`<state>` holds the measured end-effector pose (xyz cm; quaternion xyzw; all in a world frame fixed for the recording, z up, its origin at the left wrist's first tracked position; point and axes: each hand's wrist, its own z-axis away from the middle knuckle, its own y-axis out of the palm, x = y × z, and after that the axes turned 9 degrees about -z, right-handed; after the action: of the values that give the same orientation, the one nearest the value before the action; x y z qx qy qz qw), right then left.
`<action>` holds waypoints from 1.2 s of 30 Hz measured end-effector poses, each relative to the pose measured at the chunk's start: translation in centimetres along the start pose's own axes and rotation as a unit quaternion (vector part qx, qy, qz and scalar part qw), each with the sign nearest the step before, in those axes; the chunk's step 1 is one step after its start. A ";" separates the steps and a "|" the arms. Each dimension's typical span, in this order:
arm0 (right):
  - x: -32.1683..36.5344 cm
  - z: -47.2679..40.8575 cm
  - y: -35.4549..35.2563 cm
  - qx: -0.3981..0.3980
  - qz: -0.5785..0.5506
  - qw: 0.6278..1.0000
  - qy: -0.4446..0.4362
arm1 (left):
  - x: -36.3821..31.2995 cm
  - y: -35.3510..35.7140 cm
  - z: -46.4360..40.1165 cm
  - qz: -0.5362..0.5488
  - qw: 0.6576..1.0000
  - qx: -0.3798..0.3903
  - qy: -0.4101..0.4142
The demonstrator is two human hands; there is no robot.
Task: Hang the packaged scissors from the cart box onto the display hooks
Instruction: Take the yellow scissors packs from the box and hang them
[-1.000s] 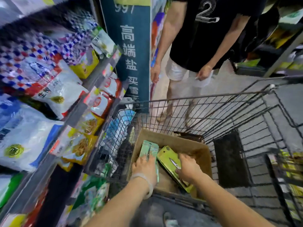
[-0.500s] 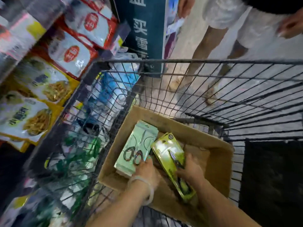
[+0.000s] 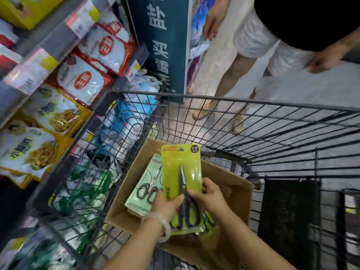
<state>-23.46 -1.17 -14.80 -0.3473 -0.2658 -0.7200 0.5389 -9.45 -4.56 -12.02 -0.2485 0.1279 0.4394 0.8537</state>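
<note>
A: Since half a second ago the green scissors pack (image 3: 181, 172) has come up out of the cardboard box (image 3: 233, 184), tilted upright now.

B: And the hands?

A: The left hand (image 3: 167, 205) pinches its left edge, the right hand (image 3: 209, 195) grips the right edge, both curled around the card.

B: What lies around them?

A: At nine o'clock of the pack, a pale stack of scissors packs (image 3: 145, 191) remains in the box, inside the wire cart (image 3: 272, 117).

B: Progress?

A: Early, it seems. No display hooks are in view; hanging remains.
</note>
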 end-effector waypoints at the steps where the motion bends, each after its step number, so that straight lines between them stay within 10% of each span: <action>1: 0.7 -0.2 0.3 0.001 -0.025 1.000 -0.011 | -0.6 -0.2 0.4 0.056 0.998 -0.019 0.005; 5: -0.2 -1.3 -0.2 -0.044 -0.056 0.997 0.023 | -1.2 -1.1 -0.1 0.171 0.984 -0.054 -0.007; 10: -8.1 -3.6 -2.4 -0.041 0.330 0.933 0.140 | -0.3 -2.4 -2.9 0.206 0.975 -0.086 -0.015; 15: -10.2 -5.3 -1.5 -0.051 0.384 0.911 0.144 | -0.2 -3.8 -4.7 0.211 0.971 -0.110 -0.009; 23: -9.4 -3.3 -3.2 -0.048 0.190 0.975 0.102 | -0.6 -5.8 -1.9 0.188 0.973 -0.133 0.028; 36: 12.4 8.3 5.3 0.050 -0.041 0.995 -0.080 | -0.3 -14.3 11.6 0.281 0.941 -0.146 0.122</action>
<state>-18.78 -3.68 0.12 -0.3653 -0.3582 -0.6970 0.5023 1.97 -5.57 2.32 -0.3756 0.2302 0.6415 0.6280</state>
